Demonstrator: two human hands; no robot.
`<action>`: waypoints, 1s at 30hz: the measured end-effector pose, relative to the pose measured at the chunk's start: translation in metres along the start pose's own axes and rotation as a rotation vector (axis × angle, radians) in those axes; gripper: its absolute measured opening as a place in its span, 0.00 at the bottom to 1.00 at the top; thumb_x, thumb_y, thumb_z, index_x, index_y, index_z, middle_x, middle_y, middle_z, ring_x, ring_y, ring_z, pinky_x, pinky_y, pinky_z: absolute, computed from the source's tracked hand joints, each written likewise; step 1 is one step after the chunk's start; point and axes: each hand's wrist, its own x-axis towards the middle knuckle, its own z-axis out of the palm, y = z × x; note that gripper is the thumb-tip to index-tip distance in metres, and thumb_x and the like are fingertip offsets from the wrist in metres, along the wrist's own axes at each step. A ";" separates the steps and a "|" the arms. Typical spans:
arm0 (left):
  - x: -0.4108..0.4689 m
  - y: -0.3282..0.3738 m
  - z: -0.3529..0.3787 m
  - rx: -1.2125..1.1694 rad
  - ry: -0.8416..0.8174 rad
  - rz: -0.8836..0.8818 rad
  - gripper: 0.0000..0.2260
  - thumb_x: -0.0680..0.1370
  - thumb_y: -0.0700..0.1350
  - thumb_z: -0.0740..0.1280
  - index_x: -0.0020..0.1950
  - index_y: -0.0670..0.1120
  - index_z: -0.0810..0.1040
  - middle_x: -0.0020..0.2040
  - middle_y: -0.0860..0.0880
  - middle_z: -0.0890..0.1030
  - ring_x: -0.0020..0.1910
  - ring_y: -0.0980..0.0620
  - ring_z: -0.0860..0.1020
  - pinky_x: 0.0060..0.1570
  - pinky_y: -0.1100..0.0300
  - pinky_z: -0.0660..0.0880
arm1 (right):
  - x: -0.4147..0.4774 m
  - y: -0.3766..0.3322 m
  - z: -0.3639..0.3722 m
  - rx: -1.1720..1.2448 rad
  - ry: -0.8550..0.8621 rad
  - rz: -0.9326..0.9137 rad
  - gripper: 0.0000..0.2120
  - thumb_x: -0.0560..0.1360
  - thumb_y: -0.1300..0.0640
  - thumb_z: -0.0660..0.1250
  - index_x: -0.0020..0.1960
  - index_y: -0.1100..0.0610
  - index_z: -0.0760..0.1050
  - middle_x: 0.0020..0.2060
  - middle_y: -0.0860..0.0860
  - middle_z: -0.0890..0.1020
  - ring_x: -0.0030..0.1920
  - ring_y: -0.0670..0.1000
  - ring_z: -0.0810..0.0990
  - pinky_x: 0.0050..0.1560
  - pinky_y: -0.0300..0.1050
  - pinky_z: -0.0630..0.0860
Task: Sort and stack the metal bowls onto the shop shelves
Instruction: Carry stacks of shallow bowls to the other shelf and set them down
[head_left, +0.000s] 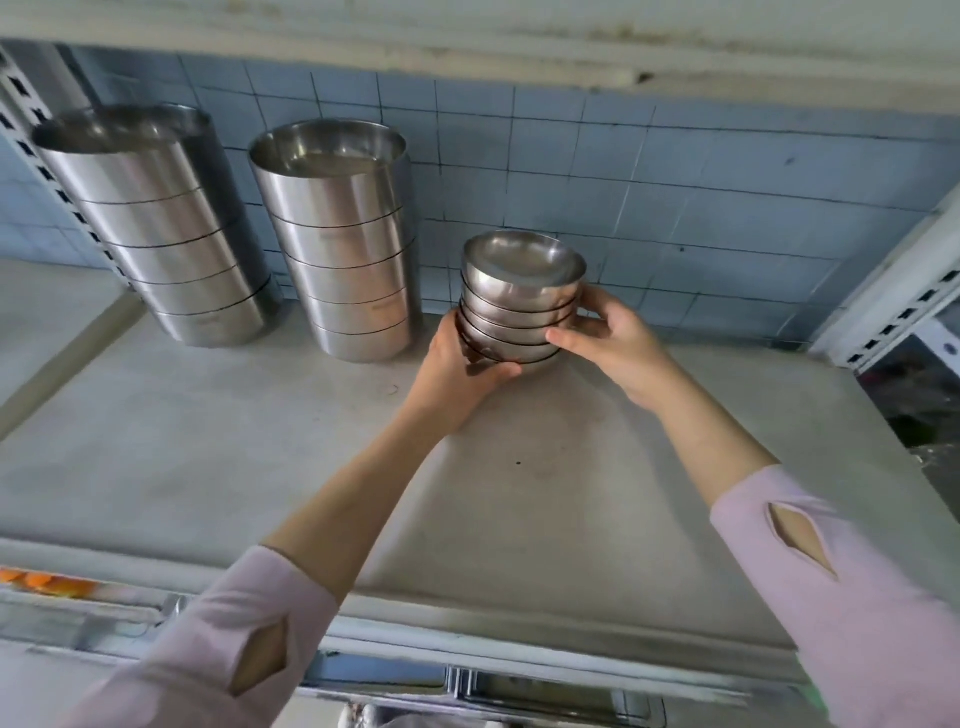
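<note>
Bowls (522, 296), small steel ones nested into a short stack, sit near the back edge of the shelf (260, 457), about midway along it and close to the tiled wall (675, 171). The stack leans a little, its top bowl tipped so the inside faces out. The person has both hands on it. The left hand (457, 364) cups the lower left side, thumb curled under the front of the bottom bowls, its grip closed around them. The right hand (608, 332) holds the right side, fingers (563, 338) pressed against the lower rims and the rest wrapped behind, its grip likewise closed on the stack. I cannot tell whether the bottom bowl rests on the shelf or hangs just above it.

Left of the stack, well apart from it, two tall stacks of wider steel bowls stand at the back of the shelf: the middle stack (348, 244) nearer the hands, the far stack (161, 228) toward the back left corner beside a slotted upright (47, 171). Pink sleeves (857, 597) with diamond cut-outs cover both arms above the elbow.
</note>
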 end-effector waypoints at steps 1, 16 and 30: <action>0.002 -0.001 0.001 0.006 0.000 -0.008 0.36 0.67 0.45 0.79 0.69 0.46 0.65 0.63 0.51 0.75 0.59 0.57 0.74 0.54 0.76 0.70 | 0.002 0.002 0.000 0.010 -0.006 -0.003 0.30 0.64 0.48 0.78 0.64 0.51 0.75 0.61 0.48 0.82 0.58 0.47 0.82 0.67 0.50 0.75; -0.015 0.011 -0.007 0.120 -0.007 -0.189 0.52 0.67 0.58 0.76 0.79 0.47 0.47 0.77 0.47 0.63 0.74 0.48 0.65 0.70 0.55 0.64 | -0.016 0.001 0.009 -0.050 0.111 0.064 0.36 0.72 0.50 0.76 0.75 0.53 0.65 0.73 0.47 0.71 0.68 0.47 0.74 0.70 0.48 0.70; -0.274 -0.022 -0.232 0.638 0.160 -0.191 0.27 0.77 0.55 0.65 0.75 0.52 0.64 0.72 0.51 0.69 0.66 0.50 0.73 0.67 0.54 0.68 | -0.166 -0.068 0.229 -0.506 -0.032 -0.421 0.21 0.75 0.55 0.72 0.67 0.59 0.76 0.62 0.52 0.80 0.64 0.51 0.77 0.67 0.44 0.71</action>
